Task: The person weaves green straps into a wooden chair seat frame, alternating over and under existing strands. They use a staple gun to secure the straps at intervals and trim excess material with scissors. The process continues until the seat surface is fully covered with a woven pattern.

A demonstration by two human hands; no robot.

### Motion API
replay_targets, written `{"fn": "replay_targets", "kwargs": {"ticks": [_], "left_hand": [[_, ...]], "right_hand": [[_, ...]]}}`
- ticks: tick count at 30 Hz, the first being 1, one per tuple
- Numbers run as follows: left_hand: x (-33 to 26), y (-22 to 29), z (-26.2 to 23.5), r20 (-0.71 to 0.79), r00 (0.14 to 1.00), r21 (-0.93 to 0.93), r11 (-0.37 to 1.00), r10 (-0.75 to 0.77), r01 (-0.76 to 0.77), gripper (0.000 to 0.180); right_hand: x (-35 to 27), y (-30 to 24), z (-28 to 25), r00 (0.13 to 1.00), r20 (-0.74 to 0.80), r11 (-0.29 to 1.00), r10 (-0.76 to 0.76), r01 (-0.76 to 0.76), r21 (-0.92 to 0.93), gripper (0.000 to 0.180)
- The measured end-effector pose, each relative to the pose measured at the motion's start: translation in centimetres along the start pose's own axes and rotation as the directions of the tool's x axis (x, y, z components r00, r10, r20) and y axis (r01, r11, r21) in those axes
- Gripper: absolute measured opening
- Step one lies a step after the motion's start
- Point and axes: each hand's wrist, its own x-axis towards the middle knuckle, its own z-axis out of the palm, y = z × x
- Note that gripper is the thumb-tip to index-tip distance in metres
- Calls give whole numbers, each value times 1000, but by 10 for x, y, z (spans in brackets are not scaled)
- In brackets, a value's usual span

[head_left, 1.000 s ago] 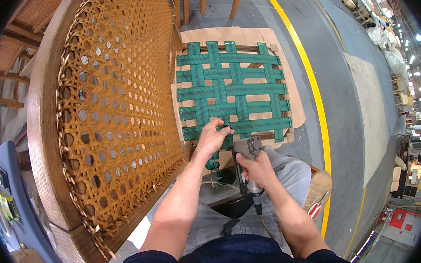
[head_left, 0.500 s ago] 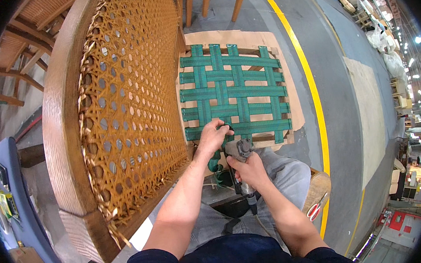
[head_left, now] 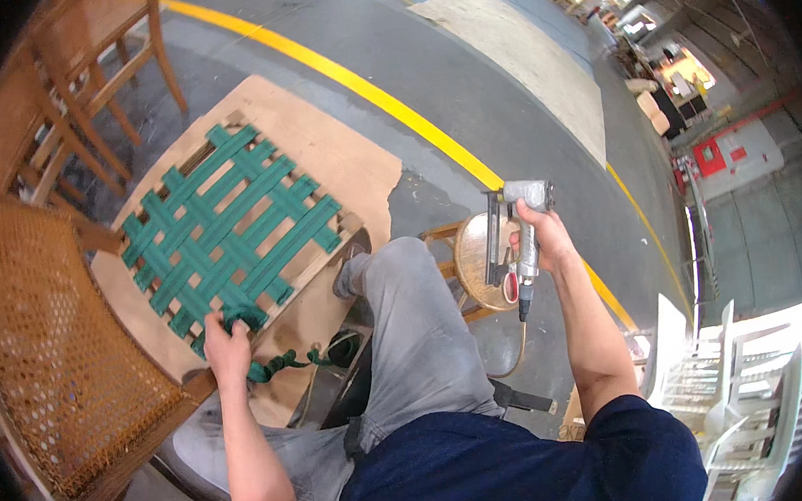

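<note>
a dark navy short-sleeved shirt covers the torso and ends at the upper arms, leaving both forearms bare. grey trousers, faintly creased and dusty, cover both legs, with a dark belt or waistband showing at the hip. the left hand (head_left: 227, 349) and right hand (head_left: 543, 237) wear no gloves, and no watch or ring can be made out
</note>
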Motion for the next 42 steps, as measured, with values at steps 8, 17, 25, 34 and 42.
{"fn": "replay_targets", "kwargs": {"ticks": [8, 17, 25, 34, 42], "left_hand": [[-50, 5, 4, 242, 925, -493, 784, -293, 378, 29], [-83, 11, 19, 657, 658, -688, 63, -369, 723, 31], [-76, 20, 21, 606, 655, -427, 511, -451, 746, 22], [-63, 27, -15, 477, 826, -798, 246, -301, 550, 32], [-35, 8, -33, 413, 882, -868, 195, -228, 457, 22]], "right_hand": [[73, 131, -54, 941, 169, 902, 292, -330, 278, 37], [105, 140, -41, 983, -178, 810, 41, -137, -570, 84], [77, 169, -100, 947, -241, 566, -212, -82, -820, 41], [52, 201, -134, 979, -177, 622, -103, -76, -779, 70], [16, 101, -46, 891, 117, 745, -438, 432, -508, 50]]}}
